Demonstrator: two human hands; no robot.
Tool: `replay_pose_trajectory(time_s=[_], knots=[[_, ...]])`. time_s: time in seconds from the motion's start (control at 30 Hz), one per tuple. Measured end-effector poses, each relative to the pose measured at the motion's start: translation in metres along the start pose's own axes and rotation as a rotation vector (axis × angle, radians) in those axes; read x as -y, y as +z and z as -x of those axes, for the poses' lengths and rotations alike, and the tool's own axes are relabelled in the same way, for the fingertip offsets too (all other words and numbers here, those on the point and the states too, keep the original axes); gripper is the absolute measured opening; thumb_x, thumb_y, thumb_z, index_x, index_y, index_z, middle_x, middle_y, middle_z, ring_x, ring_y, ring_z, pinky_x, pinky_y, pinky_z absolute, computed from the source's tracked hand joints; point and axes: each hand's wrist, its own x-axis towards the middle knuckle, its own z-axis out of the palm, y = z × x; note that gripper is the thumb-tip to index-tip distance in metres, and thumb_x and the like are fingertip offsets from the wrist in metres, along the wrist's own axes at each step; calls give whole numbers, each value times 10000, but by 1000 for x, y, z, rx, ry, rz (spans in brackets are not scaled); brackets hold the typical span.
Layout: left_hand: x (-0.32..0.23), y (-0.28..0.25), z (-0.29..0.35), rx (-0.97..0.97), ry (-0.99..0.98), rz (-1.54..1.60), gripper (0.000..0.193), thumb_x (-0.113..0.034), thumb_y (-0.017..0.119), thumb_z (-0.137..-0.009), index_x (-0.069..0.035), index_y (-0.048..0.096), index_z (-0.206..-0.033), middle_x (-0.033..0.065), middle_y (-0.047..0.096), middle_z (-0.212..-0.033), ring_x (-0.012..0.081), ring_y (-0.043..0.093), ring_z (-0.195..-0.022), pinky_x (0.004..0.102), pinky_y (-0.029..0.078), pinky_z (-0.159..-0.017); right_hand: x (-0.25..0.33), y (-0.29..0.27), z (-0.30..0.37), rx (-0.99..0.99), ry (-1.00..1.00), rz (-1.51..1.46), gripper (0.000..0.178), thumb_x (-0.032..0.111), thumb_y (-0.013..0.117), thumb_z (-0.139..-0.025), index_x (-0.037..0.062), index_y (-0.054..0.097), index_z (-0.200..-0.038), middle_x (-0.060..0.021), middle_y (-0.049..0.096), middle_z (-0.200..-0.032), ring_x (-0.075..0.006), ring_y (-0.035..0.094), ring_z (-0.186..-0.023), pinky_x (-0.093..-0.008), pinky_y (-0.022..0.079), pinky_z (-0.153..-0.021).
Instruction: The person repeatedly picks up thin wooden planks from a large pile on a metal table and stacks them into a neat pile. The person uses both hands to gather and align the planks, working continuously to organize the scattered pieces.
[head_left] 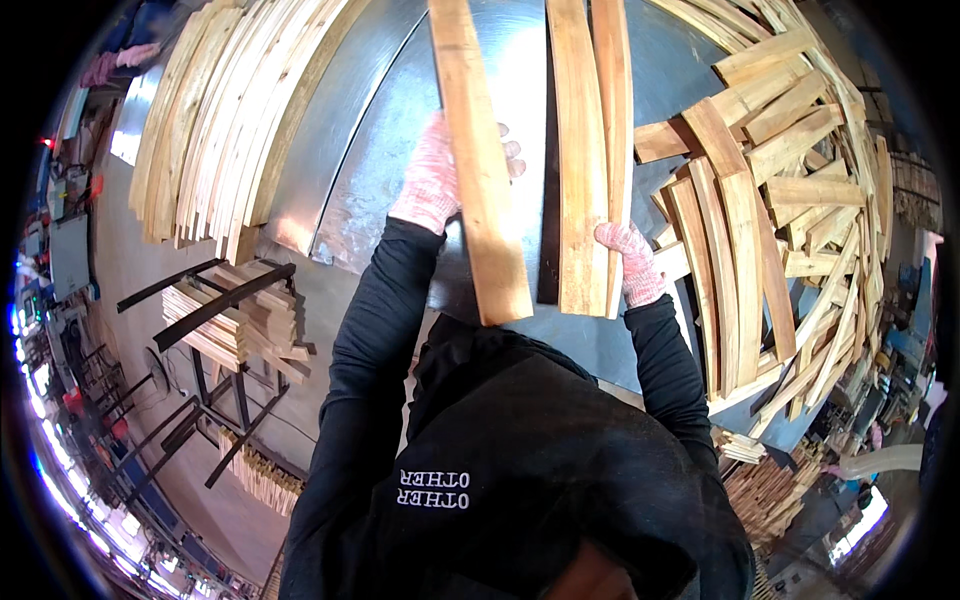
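My left hand (428,180), in a pink-and-white glove with bare fingertips, is closed round a long wooden slat (480,170). The slat crosses over the palm, and the fingertips show past its right edge. Two more slats lie side by side to the right: a wider slat (580,170) and a narrower slat (616,130) against it. At the near end of this pair my gloved right hand (636,265) grips the narrower slat's right edge; its thumb reaches toward the wider one, and its other fingers are hidden. A shiny metal tabletop (380,140) lies underneath.
A row of long slats (235,110) is stacked at the left of the table. On the right, a jumbled heap of shorter wooden pieces (800,190) spreads to the rim. A dark metal frame (225,305) with stacked wood stands on the floor at the left.
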Motion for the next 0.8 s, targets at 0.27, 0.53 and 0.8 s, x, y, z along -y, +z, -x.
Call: replay_pose_trajectory(time_s=[0.27, 0.53, 0.8], knots=[[50, -25, 25, -342, -2, 117, 626, -513, 488, -1024, 66, 528, -1260, 64, 636, -802, 208, 618, -682, 342, 550, -671, 5, -6, 26, -87, 32, 98, 692, 241, 810, -816, -28, 489, -1368, -99, 679, -1063, -186, 682, -927, -285, 556, -835], [34, -11, -17, -711, 119, -1215, 325, -303, 708, -927, 7, 703, -1023, 35, 664, -765, 131, 606, -633, 287, 489, -588, 6, 4, 35, -55, -133, 290, 876, 152, 760, -847, 8, 271, -1560, -123, 603, -1242, -153, 595, -1045, -282, 520, -893], [55, -71, -39, -608, 313, -1086, 508, -492, 532, -1006, -50, 666, -1216, 125, 714, -1088, 296, 669, -954, 388, 537, -832, -10, 88, 41, -192, -284, 1045, 927, 205, 771, -791, 47, 281, -1561, -272, 555, -1359, -386, 606, -1212, -412, 503, -1028]])
